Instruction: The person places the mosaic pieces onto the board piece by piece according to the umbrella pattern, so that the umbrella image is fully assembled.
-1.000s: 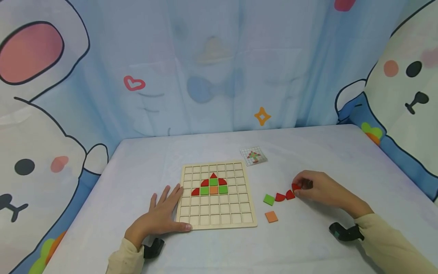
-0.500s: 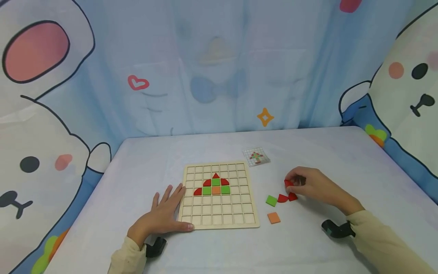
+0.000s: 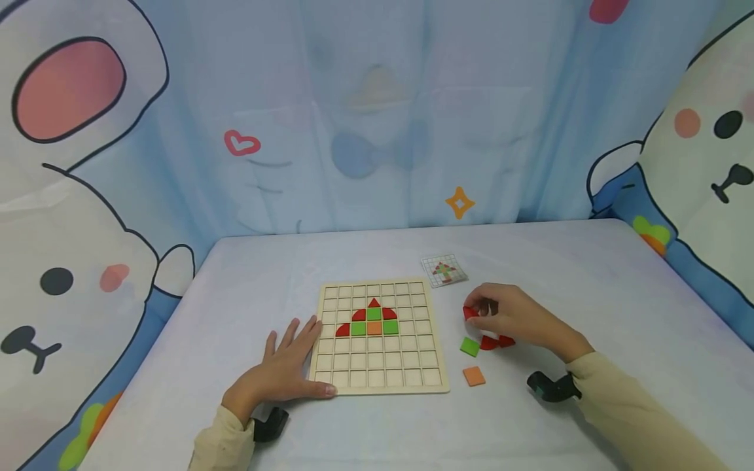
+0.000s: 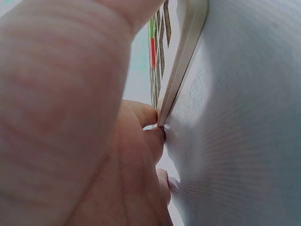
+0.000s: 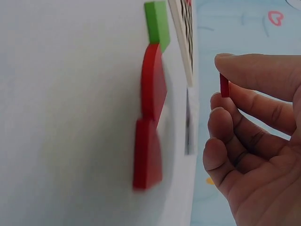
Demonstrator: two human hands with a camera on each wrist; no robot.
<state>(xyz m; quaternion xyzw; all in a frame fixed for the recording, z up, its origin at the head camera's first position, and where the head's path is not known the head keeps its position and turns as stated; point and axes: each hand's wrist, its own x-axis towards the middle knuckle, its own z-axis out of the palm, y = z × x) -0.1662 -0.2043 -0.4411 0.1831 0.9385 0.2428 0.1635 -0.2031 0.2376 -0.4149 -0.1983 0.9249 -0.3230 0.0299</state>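
A wooden grid board (image 3: 412, 360) lies on the table, with red, green and orange tiles set in its upper middle cells. My left hand (image 3: 277, 373) rests spread at the board's left edge, its thumb at the near-left corner and fingertips along the side. Between thumb and forefinger my right hand (image 3: 512, 317) pinches a red tile (image 5: 224, 86), held above the table right of the board. Below that hand lie two red quarter-round tiles (image 5: 153, 84) that look to be touching, a green square tile (image 3: 470, 347) and, nearer, an orange square tile (image 3: 474, 376).
A small pattern card (image 3: 444, 270) with a printed grid lies just beyond the board's far-right corner. The white-covered table (image 3: 294, 261) ends at a blue printed curtain (image 3: 377, 163). Black wrist cameras (image 3: 271, 425) stick out near both sleeves.
My right hand has moved left toward the board, carrying the red tile past the loose red ones. The left hand stays at the board's edge. The view has shifted slightly.
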